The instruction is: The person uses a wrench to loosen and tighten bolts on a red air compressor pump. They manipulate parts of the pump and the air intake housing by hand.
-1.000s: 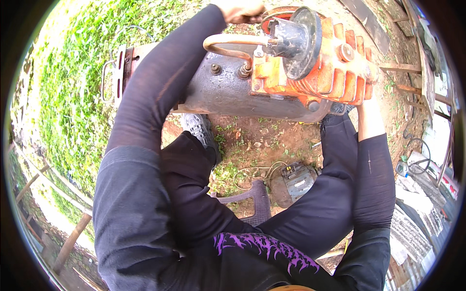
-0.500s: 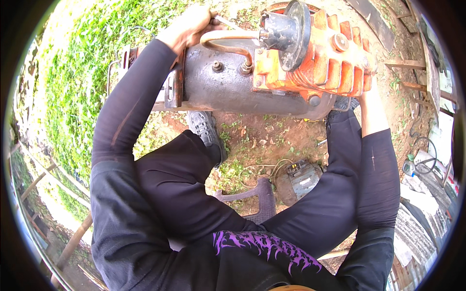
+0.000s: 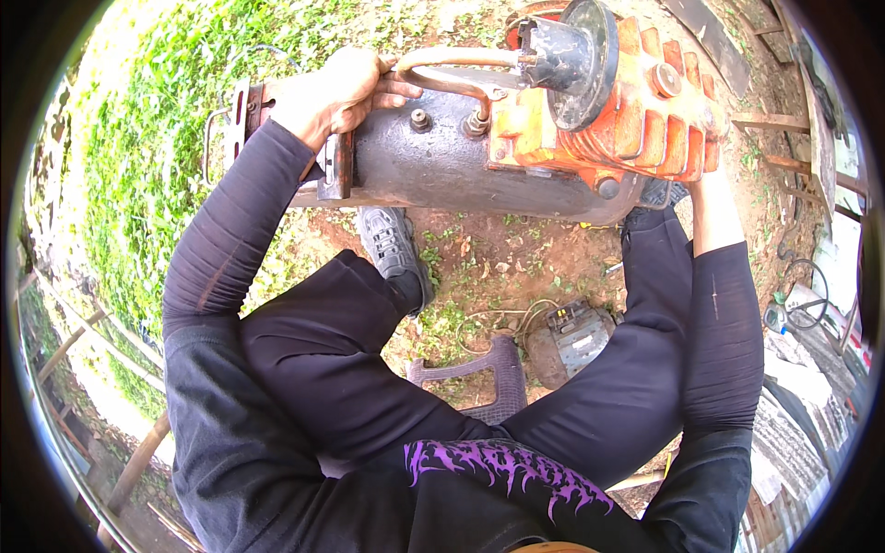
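An air compressor lies across the upper middle, with a dark cylindrical tank [image 3: 415, 175] and an orange finned pump head [image 3: 636, 111] on its right part. My left hand [image 3: 341, 88] rests over the tank's left end, its fingers stretched out and apart beside the bend of a copper-coloured tube [image 3: 442, 55]. Nothing shows in these fingers. A black round-flanged part [image 3: 581, 69] sticks out of the pump head. My right hand [image 3: 710, 189] reaches behind the pump head's right side; only the wrist area shows, the fingers are hidden.
Between my legs stand a woven-textured dark seat [image 3: 502, 378] and a grey metal box with a cable [image 3: 576, 341]. A metal bracket [image 3: 244, 115] sits left of the tank. Grass lies to the left; planks and corrugated sheets [image 3: 793, 433] are at the right.
My left hand has moved down and slightly left onto the tank; the thin light rod it held is out of sight. The compressor has shifted a little to the right.
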`<act>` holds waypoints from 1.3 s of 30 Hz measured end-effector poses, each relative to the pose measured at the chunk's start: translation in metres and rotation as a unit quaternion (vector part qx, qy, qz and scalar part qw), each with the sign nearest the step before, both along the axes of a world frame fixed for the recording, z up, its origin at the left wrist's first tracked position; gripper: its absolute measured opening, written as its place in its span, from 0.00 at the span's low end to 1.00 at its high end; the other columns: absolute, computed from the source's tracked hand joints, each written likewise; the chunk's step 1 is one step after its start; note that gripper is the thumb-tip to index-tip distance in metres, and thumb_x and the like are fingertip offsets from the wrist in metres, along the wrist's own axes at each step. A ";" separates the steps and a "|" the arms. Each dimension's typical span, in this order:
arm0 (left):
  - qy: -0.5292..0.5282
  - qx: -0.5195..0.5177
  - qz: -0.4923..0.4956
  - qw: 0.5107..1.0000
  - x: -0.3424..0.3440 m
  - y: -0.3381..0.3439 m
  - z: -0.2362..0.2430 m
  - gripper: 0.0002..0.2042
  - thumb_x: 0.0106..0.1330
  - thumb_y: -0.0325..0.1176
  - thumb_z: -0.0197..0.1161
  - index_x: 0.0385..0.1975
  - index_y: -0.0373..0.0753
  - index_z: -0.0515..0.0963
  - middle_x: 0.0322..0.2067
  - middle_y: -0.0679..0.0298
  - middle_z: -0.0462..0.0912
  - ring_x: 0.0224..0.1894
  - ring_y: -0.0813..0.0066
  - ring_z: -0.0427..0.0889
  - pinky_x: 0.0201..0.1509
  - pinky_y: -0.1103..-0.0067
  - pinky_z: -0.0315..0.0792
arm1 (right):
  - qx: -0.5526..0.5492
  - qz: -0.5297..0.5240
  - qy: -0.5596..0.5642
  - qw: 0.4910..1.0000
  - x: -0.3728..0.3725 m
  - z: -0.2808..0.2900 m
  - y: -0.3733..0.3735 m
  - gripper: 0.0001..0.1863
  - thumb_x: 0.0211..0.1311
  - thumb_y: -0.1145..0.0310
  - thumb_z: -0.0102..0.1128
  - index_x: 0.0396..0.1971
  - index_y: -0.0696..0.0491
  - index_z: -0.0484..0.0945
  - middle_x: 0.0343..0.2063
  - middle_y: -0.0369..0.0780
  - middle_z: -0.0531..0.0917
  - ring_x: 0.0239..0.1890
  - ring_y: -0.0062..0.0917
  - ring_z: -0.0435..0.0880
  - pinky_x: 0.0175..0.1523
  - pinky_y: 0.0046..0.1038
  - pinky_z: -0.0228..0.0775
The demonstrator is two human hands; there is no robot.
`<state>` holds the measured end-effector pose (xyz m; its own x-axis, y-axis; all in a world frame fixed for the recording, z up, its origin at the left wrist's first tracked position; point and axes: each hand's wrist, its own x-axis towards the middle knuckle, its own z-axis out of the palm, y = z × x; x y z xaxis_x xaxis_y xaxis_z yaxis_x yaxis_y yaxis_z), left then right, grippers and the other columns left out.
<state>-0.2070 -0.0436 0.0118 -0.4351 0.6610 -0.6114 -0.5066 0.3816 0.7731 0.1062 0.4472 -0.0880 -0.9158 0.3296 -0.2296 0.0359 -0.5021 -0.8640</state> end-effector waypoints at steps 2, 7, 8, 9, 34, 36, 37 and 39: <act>-0.031 -0.020 0.030 0.999 0.004 0.002 0.003 0.17 0.74 0.32 0.45 0.58 0.35 0.71 0.49 0.55 0.79 0.36 0.83 0.82 0.31 0.95 0.78 | 0.016 -0.008 -0.001 1.000 -0.003 0.005 0.007 0.19 0.69 0.62 0.48 0.55 0.55 0.70 0.48 0.40 0.79 0.48 0.24 0.79 0.52 0.28 0.73; -0.033 -0.004 0.071 0.997 0.014 0.006 -0.001 0.15 0.72 0.31 0.49 0.54 0.32 0.73 0.44 0.55 0.82 0.30 0.84 0.82 0.26 0.95 0.76 | 0.055 -0.024 -0.001 0.998 0.002 0.008 -0.001 0.19 0.69 0.62 0.49 0.55 0.55 0.70 0.48 0.40 0.79 0.48 0.24 0.79 0.51 0.28 0.73; 0.005 -0.006 0.058 0.998 0.006 0.007 -0.011 0.14 0.72 0.31 0.49 0.51 0.33 0.74 0.40 0.57 0.82 0.29 0.84 0.81 0.25 0.94 0.75 | 0.058 -0.020 0.002 0.998 -0.004 0.009 -0.007 0.19 0.69 0.62 0.49 0.55 0.55 0.70 0.47 0.40 0.79 0.48 0.24 0.79 0.51 0.28 0.73; 0.043 -0.009 0.045 0.998 -0.009 0.011 -0.029 0.12 0.72 0.31 0.49 0.48 0.33 0.75 0.36 0.59 0.83 0.27 0.85 0.80 0.24 0.93 0.74 | 0.062 -0.017 0.005 0.998 -0.009 0.008 -0.016 0.19 0.68 0.62 0.49 0.54 0.55 0.70 0.47 0.40 0.79 0.47 0.24 0.79 0.51 0.28 0.73; 0.102 -0.088 0.137 0.981 -0.070 0.073 -0.040 0.14 0.66 0.34 0.48 0.20 0.38 0.75 0.16 0.64 0.73 0.18 0.73 0.72 0.17 0.73 0.65 | 0.232 -0.038 0.004 0.972 -0.021 0.041 -0.081 0.17 0.67 0.63 0.51 0.53 0.54 0.72 0.46 0.39 0.80 0.46 0.23 0.80 0.50 0.27 0.74; 0.069 0.005 0.038 0.997 -0.065 0.051 -0.030 0.10 0.72 0.34 0.47 0.39 0.35 0.73 0.24 0.64 0.78 0.21 0.81 0.76 0.25 0.85 0.73 | 0.241 -0.048 0.007 0.969 -0.029 0.037 -0.081 0.17 0.67 0.63 0.51 0.53 0.54 0.72 0.46 0.39 0.80 0.46 0.23 0.80 0.49 0.27 0.74; 0.086 -0.012 0.104 0.991 -0.042 0.049 -0.017 0.13 0.74 0.37 0.42 0.44 0.33 0.69 0.27 0.63 0.77 0.23 0.79 0.75 0.24 0.83 0.71 | 0.248 -0.054 0.006 0.967 -0.021 0.040 -0.090 0.17 0.67 0.63 0.51 0.53 0.54 0.72 0.45 0.39 0.80 0.46 0.23 0.80 0.49 0.27 0.74; 0.087 -0.009 0.115 0.989 -0.012 0.033 0.009 0.13 0.76 0.37 0.37 0.43 0.34 0.66 0.29 0.63 0.74 0.25 0.77 0.75 0.24 0.81 0.68 | 0.263 -0.063 0.007 0.963 -0.024 0.042 -0.084 0.17 0.67 0.64 0.52 0.53 0.54 0.72 0.45 0.39 0.80 0.45 0.23 0.80 0.49 0.27 0.74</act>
<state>-0.2190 -0.0105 0.0204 -0.6729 0.5221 -0.5241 -0.4412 0.2854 0.8508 0.0820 0.3634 -0.0463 -0.8627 0.5056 0.0117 -0.0102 0.0057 -0.9999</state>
